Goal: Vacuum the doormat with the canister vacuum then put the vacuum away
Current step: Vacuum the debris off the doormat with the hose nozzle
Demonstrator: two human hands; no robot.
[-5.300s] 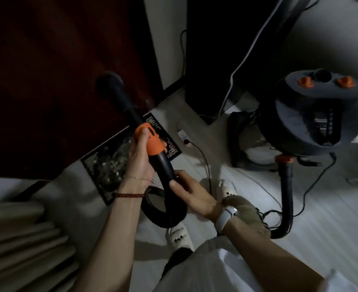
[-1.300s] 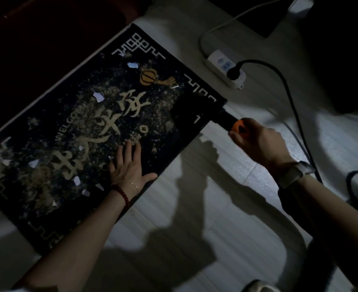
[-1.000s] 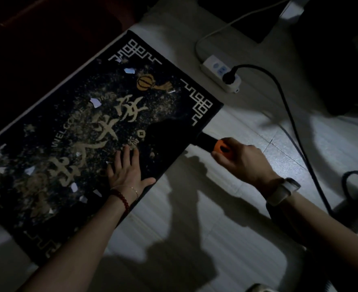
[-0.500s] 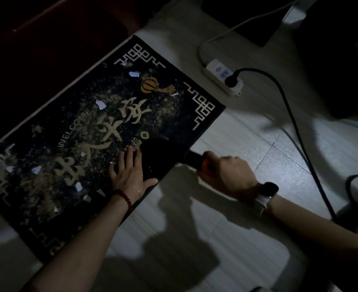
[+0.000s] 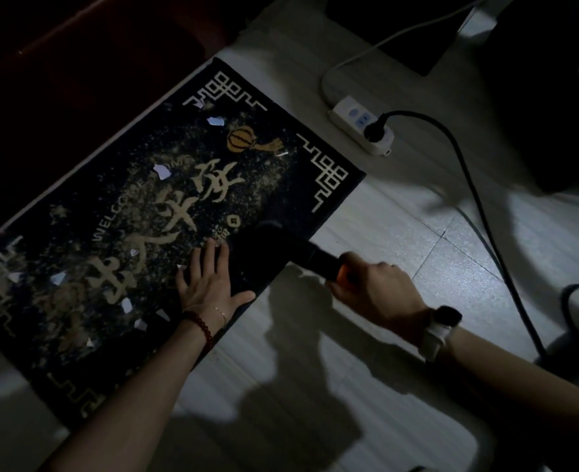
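Dim tiled floor [image 5: 400, 233]. Doormat [image 5: 77, 267] looks thin, floppy, so I keep left hand [image 5: 209, 284] flat, fingers spread, pinning near edge. Right hand [image 5: 376, 291] wraps vacuum nozzle [image 5: 267, 257], rigid, light, beside left fingertips. Paper scraps [image 5: 160, 171] beyond fingertips.

Nozzle [image 5: 264, 253] mouth — lost in shadow

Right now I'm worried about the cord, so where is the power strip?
The power strip lies on the floor, upper right in the head view, just beyond the doormat's far right corner, black plug inserted.
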